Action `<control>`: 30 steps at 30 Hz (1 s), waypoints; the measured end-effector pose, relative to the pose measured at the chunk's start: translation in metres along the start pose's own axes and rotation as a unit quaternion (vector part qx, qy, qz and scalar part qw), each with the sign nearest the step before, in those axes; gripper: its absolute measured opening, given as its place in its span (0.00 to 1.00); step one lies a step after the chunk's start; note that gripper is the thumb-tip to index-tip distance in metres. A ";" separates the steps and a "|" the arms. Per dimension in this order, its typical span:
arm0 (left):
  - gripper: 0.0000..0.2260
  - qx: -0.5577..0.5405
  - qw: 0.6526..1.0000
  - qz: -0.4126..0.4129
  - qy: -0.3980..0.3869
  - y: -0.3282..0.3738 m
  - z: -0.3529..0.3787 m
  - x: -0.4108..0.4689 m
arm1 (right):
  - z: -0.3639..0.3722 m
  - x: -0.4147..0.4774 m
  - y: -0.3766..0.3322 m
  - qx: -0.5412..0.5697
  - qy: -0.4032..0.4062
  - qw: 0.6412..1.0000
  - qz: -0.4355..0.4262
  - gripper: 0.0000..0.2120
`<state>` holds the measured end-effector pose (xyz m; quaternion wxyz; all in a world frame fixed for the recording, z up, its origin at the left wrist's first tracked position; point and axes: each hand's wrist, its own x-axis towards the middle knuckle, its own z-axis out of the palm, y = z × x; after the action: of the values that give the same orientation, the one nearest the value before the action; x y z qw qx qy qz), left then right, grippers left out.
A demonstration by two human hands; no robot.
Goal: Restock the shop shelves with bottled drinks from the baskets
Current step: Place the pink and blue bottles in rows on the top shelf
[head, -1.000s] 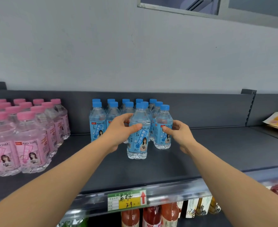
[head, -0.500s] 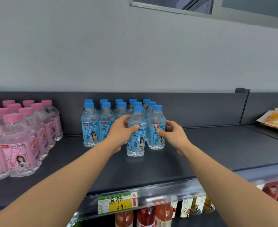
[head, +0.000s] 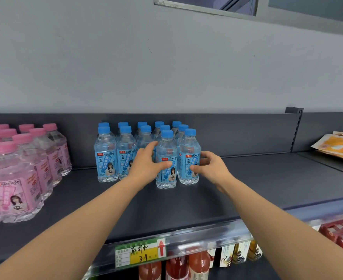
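Dark shelf (head: 247,188): blue soda bottles (head: 106,154) upright at centre, pink soda bottles (head: 15,178) at 9 o'clock. Left hand (head: 146,166) curls round the front bottle (head: 167,150). Right hand (head: 211,168) wraps the neighbouring bottle (head: 189,148) at its 3 o'clock.

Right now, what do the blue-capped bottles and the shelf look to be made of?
The bottles look like thin clear plastic: see-through walls with moulded ridges at the base, glossy printed labels and matte blue caps. The shelf is probably painted metal: a flat, dark grey surface with a dull sheen and a thin, rigid back panel.
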<state>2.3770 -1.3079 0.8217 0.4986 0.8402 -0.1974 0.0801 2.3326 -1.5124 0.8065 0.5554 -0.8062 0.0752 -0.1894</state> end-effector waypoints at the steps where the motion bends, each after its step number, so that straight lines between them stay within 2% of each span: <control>1: 0.35 0.012 1.000 -0.004 0.004 0.000 0.001 0.000 | 0.001 0.000 0.000 0.000 0.001 1.000 0.002 0.22; 5: 0.24 0.022 0.999 -0.027 0.029 -0.001 0.009 0.002 | 0.002 -0.001 -0.001 -0.004 0.007 1.000 0.007 0.21; 7: 0.22 0.039 0.998 -0.028 0.040 -0.001 0.012 0.003 | 0.002 -0.002 -0.002 -0.009 0.010 1.000 0.008 0.21; 11: 0.23 0.063 0.996 -0.025 0.056 0.001 0.015 0.003 | 0.006 -0.004 -0.004 -0.017 0.017 1.000 0.008 0.22; 16: 0.23 0.053 0.998 -0.021 0.039 0.001 0.012 -0.002 | 0.011 -0.007 -0.006 -0.024 0.033 0.999 0.011 0.22; 23: 0.25 0.068 0.997 -0.025 0.013 0.007 0.004 -0.012 | 0.006 -0.020 -0.009 -0.102 0.046 0.994 0.010 0.23; 27: 0.28 0.068 0.997 -0.019 0.032 0.019 0.000 -0.029 | -0.013 -0.044 -0.010 -0.165 0.083 0.983 -0.016 0.22; 30: 0.28 0.059 0.995 0.030 0.072 0.035 0.003 -0.048 | -0.032 -0.069 -0.011 -0.185 0.113 0.975 -0.043 0.18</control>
<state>2.3186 -1.3131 0.8320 0.4584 0.8540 -0.1812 0.1667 2.2553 -1.5134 0.8113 0.3760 -0.8707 0.1363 -0.2861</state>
